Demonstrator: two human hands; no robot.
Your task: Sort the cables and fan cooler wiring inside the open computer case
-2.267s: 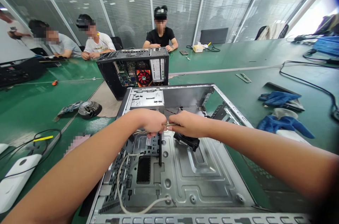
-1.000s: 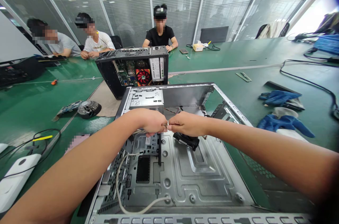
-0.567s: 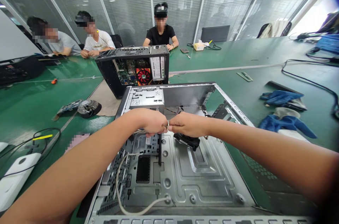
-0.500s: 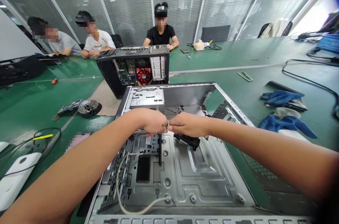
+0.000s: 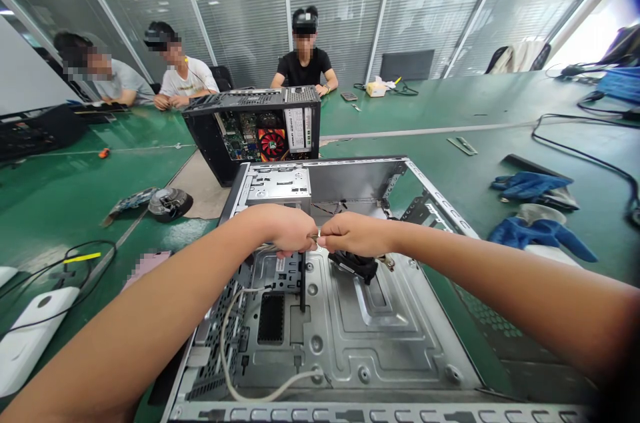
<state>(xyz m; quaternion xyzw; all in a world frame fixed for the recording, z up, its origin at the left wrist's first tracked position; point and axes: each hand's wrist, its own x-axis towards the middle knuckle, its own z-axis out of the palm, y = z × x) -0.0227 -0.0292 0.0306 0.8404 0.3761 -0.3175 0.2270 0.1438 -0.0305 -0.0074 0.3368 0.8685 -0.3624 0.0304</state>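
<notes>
An open, gutted metal computer case (image 5: 350, 336) lies on its side in front of me. Above its middle my left hand (image 5: 287, 229) and my right hand (image 5: 353, 234) meet, both closed in fists around a thin bundle of pale wires (image 5: 316, 236) that runs between them. A small black fan (image 5: 356, 265) hangs just under my right hand. A grey cable (image 5: 235, 349) loops along the case floor near the left wall. The ends of the wires are hidden in my fingers.
A second black computer case (image 5: 255, 133) with a red fan stands behind. Blue gloves (image 5: 537, 233) lie to the right, a white device (image 5: 30, 339) and black cables to the left. Three people sit across the green table (image 5: 75, 189).
My hands have drawn slightly closer together on the wires since the earliest frame. Little else has moved.
</notes>
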